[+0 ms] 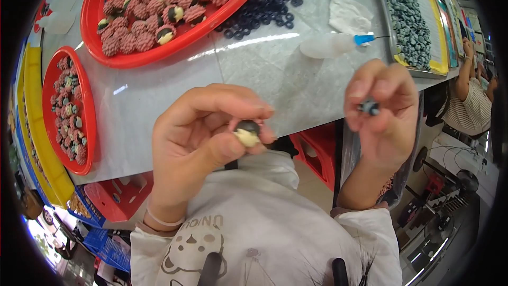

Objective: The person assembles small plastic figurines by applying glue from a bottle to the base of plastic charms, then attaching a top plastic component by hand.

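- Head view: we saw the left hand point(185, 140) closed, thumb and fingers gripping a pink, cream and dark piece point(246, 133) in front of the light shirt point(275, 206), just off the table's near edge.
- The right hand point(390, 114) was raised, well apart from the left, pinching a small dark piece point(370, 107) with a pale patch between thumb and fingertips.
- On the table point(137, 106) we had a large red tray point(127, 63) full of pink pieces point(142, 39), with a smaller red tray point(92, 127) to its left.
- Beside the large tray we saw scattered dark blue rings point(270, 5).
- Past the right hand lay a translucent bottle point(323, 47) with a blue tip, near a crumpled white tissue point(349, 15).
- Farther right, we saw many small dark-and-pale pieces point(407, 21) in a metal-edged tray.
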Demonstrator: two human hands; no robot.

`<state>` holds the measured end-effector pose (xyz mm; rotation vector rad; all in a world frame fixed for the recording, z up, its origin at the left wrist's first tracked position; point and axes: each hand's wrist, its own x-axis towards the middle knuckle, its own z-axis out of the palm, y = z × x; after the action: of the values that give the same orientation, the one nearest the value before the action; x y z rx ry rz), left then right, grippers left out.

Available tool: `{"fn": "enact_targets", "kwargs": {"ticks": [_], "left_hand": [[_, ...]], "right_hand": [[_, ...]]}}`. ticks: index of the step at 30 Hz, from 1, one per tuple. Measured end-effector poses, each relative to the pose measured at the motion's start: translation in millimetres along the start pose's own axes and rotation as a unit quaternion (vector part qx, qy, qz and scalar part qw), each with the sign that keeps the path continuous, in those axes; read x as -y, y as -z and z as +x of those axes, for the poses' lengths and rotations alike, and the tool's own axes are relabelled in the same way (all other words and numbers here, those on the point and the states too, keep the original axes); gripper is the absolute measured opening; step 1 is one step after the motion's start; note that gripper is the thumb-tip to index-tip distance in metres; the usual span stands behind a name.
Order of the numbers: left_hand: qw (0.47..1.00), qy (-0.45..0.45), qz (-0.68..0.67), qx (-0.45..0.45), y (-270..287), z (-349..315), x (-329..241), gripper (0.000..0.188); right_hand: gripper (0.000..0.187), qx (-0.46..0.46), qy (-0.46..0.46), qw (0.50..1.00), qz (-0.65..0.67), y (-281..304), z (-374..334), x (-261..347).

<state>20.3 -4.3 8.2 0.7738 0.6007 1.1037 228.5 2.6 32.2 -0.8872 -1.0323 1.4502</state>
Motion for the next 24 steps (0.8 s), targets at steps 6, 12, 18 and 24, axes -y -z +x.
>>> {"fn": "enact_targets", "kwargs": {"ticks": [6, 12, 18, 24], "left_hand": [[0.997, 0.045, 0.038, -0.052, -11.7, -4.5, -0.1, 0.038], [0.998, 0.022, 0.022, -0.060, -11.7, -6.6, 3.5, 0.041], [0.998, 0.023, 0.005, -0.061, -10.0, -10.4, 2.3, 0.038], [0.997, 0.002, 0.035, -0.062, -8.4, -11.8, 5.2, 0.038]], "right_hand": [[0.027, 0.000, -0.053, 0.998, -0.024, -27.1, -4.2, -9.6], [0.026, 0.016, 0.070, 0.990, -0.119, -36.8, -8.7, -15.8], [0.030, 0.056, 0.182, 0.961, -0.199, -41.6, -7.5, -26.9], [0.030, 0.021, 0.184, 0.956, -0.228, -47.4, -15.2, -25.9]]}}
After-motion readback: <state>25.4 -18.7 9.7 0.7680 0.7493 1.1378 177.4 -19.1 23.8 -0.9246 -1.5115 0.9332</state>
